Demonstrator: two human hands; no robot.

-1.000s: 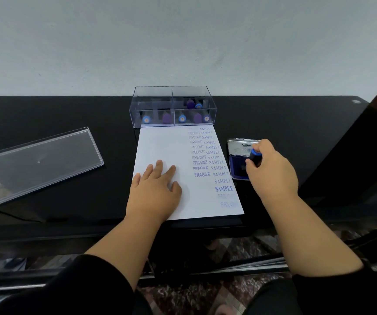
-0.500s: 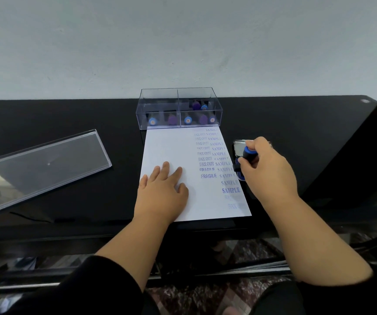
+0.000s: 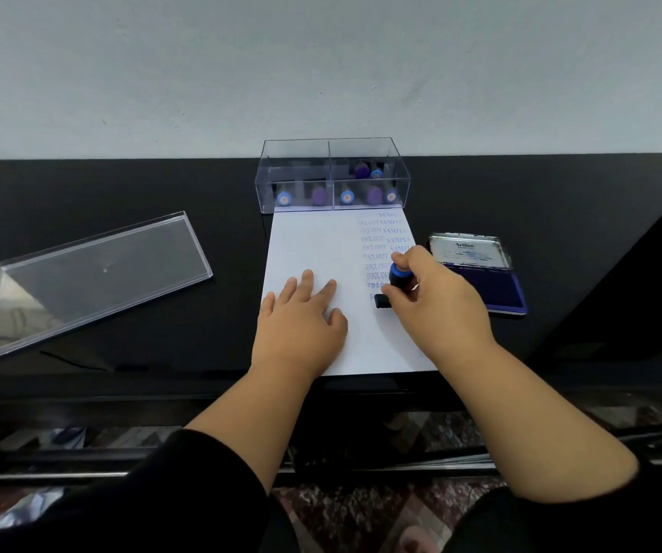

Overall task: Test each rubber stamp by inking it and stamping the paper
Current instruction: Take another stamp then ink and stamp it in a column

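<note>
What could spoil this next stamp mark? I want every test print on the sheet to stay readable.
1. The stamp in the right hand sits at the foot of a crowded column of prints; it may land over an earlier mark.
2. The left hand lies flat on the paper close beside the stamp; brushing fresh ink could smear it.
3. The open ink pad lies just past the right wrist, so a careless move could knock it.

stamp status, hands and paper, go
Left hand flat on paper. Right hand grips stamp, base down on paper under printed rows. Ink pad open to the right. Nothing in the way.
</note>
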